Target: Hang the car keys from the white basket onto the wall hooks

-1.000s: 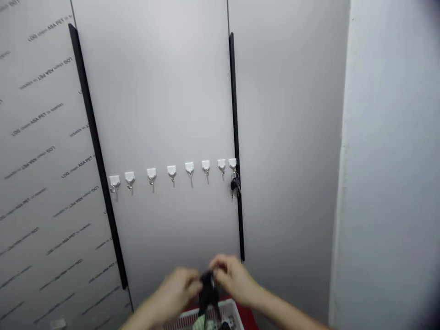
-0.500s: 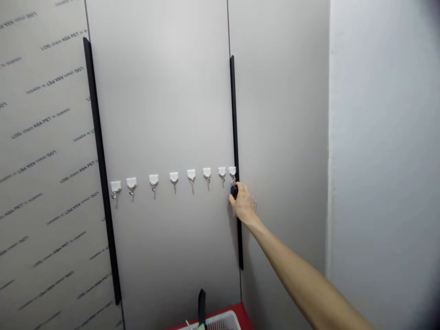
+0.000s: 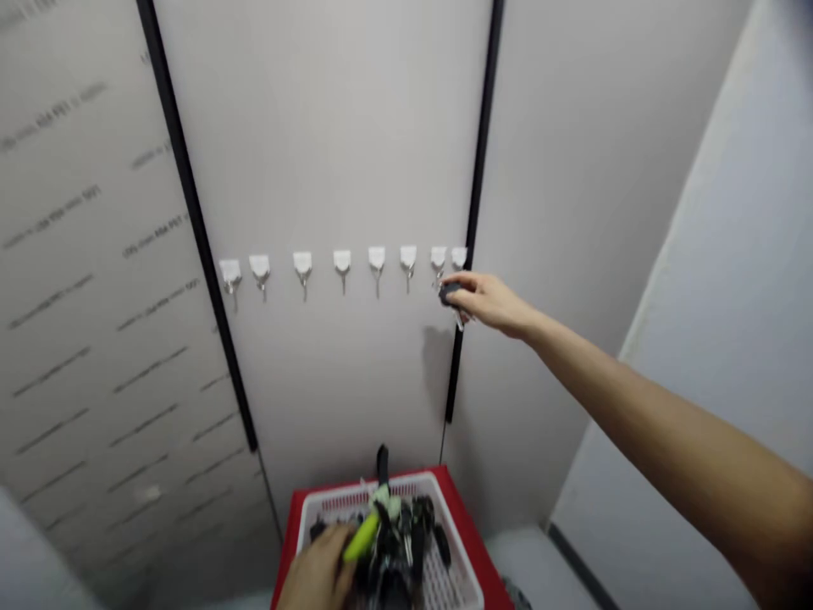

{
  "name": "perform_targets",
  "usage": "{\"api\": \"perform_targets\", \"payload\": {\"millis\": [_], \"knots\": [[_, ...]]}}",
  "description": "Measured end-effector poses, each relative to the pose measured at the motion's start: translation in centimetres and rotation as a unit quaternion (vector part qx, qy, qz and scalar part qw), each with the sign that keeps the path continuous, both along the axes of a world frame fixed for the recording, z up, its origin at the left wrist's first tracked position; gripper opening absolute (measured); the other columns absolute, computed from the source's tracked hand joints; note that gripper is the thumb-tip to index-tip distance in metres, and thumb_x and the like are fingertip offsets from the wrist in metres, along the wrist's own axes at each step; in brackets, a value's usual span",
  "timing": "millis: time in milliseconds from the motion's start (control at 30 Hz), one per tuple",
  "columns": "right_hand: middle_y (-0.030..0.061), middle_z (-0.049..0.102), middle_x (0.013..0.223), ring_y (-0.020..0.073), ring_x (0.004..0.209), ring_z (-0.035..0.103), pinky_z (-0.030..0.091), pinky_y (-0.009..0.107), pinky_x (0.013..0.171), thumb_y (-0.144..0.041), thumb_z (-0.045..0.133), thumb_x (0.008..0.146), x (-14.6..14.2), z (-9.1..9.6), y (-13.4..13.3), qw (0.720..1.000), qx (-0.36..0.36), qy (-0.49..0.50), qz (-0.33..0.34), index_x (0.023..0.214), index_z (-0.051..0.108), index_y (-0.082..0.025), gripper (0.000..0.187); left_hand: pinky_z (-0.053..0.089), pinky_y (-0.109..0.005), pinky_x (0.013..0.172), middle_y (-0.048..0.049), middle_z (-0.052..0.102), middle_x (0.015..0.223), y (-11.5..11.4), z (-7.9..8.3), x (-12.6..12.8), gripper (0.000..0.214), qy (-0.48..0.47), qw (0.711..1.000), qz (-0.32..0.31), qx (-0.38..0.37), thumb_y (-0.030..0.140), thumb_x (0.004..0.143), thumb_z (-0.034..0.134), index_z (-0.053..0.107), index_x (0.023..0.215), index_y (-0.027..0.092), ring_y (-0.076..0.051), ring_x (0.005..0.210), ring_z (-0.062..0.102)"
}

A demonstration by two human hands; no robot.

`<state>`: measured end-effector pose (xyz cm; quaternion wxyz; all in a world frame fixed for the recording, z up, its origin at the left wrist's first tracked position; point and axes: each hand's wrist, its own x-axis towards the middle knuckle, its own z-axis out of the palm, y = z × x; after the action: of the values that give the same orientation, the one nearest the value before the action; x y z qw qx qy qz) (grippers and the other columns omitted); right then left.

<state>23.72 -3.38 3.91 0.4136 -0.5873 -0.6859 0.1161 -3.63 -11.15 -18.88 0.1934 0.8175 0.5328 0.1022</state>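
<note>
In the head view, the right hand (image 3: 494, 302) pinches a dark key bunch (image 3: 448, 294) just below the two rightmost hooks (image 3: 438, 257), nearer them than the left hand (image 3: 318, 569). The bunch projects left from the grip; one metal key (image 3: 460, 321) points downward. The left hand is at the basket (image 3: 452, 542), beside a yellow-green object (image 3: 362, 537); whether it grips anything cannot be told.

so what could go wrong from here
The keys in the right hand could snag on the white-backed hook second from the right, close beside them. The left hand, low at the heaped white basket, might tangle its contents. The black strip rising past the rim could get knocked.
</note>
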Motion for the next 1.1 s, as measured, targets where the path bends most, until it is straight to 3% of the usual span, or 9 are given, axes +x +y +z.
{"api": "perform_targets", "payload": {"millis": [167, 267, 333, 433, 533, 667, 933, 1033, 1100], "knots": [[-0.0014, 0.054, 0.061, 0.0078, 0.050, 0.044, 0.033, 0.018, 0.047, -0.017, 0.040, 0.060, -4.4, -15.5, -6.4, 0.954, -0.196, -0.062, 0.217, 0.079, 0.055, -0.017, 0.024, 0.033, -0.023, 0.072, -0.0008, 0.050, 0.097, -0.4, -0.3, -0.7, 0.029, -0.023, 0.999, -0.017, -0.019, 0.022, 0.067, 0.035, 0.044, 0.094, 0.023, -0.012, 0.085, 0.046], [-0.0006, 0.054, 0.061, 0.0103, 0.054, 0.046, 0.034, 0.021, 0.053, -0.023, 0.043, 0.061, -5.1, -20.6, -7.8, 0.957, -0.227, -0.017, 0.182, 0.075, 0.057, -0.017, 0.020, 0.034, -0.023, 0.068, -0.0017, 0.053, 0.088, 0.9, -0.1, -0.6, 0.025, -0.108, 0.993, 0.012, -0.045, 0.022, 0.064, 0.040, 0.048, 0.087, 0.020, -0.012, 0.078, 0.047], [0.0008, 0.053, 0.059, 0.0115, 0.055, 0.046, 0.035, 0.023, 0.055, -0.034, 0.043, 0.063, -5.5, -20.5, -6.9, 0.966, -0.205, 0.074, 0.139, 0.064, 0.055, -0.014, 0.023, 0.036, -0.021, 0.060, -0.0020, 0.055, 0.074, 2.5, 1.3, 0.0, 0.020, -0.218, 0.971, 0.065, -0.078, 0.025, 0.062, 0.043, 0.049, 0.079, 0.017, -0.011, 0.066, 0.049], [-0.0009, 0.043, 0.044, 0.0086, 0.043, 0.041, 0.034, 0.022, 0.046, -0.051, 0.023, 0.068, -6.9, -16.6, -4.1, 0.936, -0.205, 0.245, 0.147, 0.048, 0.043, -0.015, 0.046, 0.028, -0.017, 0.041, 0.0029, 0.045, 0.046, 5.4, 6.1, 1.6, 0.025, -0.414, 0.890, 0.129, -0.145, 0.038, 0.063, 0.040, 0.043, 0.055, 0.015, -0.005, 0.040, 0.039], [-0.0050, 0.029, 0.035, 0.0049, 0.031, 0.028, 0.028, 0.020, 0.036, -0.057, 0.006, 0.067, -8.9, -11.7, -2.0, 0.848, -0.203, 0.423, 0.246, 0.040, 0.028, -0.017, 0.053, 0.016, -0.016, 0.033, 0.0052, 0.031, 0.033, 7.2, 12.1, 3.4, 0.046, -0.535, 0.808, 0.029, -0.245, 0.053, 0.066, 0.023, 0.031, 0.040, 0.015, -0.003, 0.028, 0.026], [-0.0062, 0.022, 0.031, 0.0037, 0.027, 0.019, 0.021, 0.018, 0.032, -0.062, 0.002, 0.063, -10.4, -8.0, -1.1, 0.775, -0.197, 0.495, 0.339, 0.037, 0.022, -0.016, 0.056, 0.012, -0.016, 0.032, 0.0046, 0.027, 0.029, 7.4, 16.7, 4.9, 0.055, -0.552, 0.778, -0.077, -0.288, 0.058, 0.066, 0.013, 0.030, 0.036, 0.015, -0.002, 0.025, 0.021], [-0.0065, 0.021, 0.030, 0.0028, 0.025, 0.017, 0.017, 0.018, 0.031, -0.061, 0.003, 0.064, -10.8, -7.9, -1.4, 0.760, -0.217, 0.489, 0.369, 0.036, 0.022, -0.017, 0.056, 0.012, -0.017, 0.032, 0.0042, 0.028, 0.028, 7.3, 15.7, 4.8, 0.055, -0.547, 0.773, -0.096, -0.305, 0.057, 0.067, 0.013, 0.031, 0.036, 0.015, -0.002, 0.024, 0.020], [-0.0068, 0.021, 0.031, 0.0030, 0.026, 0.017, 0.019, 0.018, 0.032, -0.061, 0.003, 0.064, -11.5, -9.4, -1.5, 0.793, -0.232, 0.446, 0.345, 0.037, 0.022, -0.017, 0.055, 0.015, -0.016, 0.033, 0.0036, 0.032, 0.030, 7.1, 14.2, 4.1, 0.054, -0.537, 0.786, -0.071, -0.297, 0.056, 0.066, 0.015, 0.035, 0.038, 0.014, -0.003, 0.026, 0.026], [-0.0065, 0.023, 0.031, 0.0037, 0.028, 0.020, 0.021, 0.019, 0.034, -0.060, 0.005, 0.065, -11.8, -11.5, -1.8, 0.839, -0.240, 0.377, 0.312, 0.038, 0.025, -0.017, 0.055, 0.020, -0.016, 0.034, 0.0032, 0.037, 0.034, 6.7, 12.0, 3.1, 0.051, -0.512, 0.812, -0.023, -0.280, 0.055, 0.066, 0.018, 0.039, 0.043, 0.014, -0.004, 0.030, 0.031]]}}
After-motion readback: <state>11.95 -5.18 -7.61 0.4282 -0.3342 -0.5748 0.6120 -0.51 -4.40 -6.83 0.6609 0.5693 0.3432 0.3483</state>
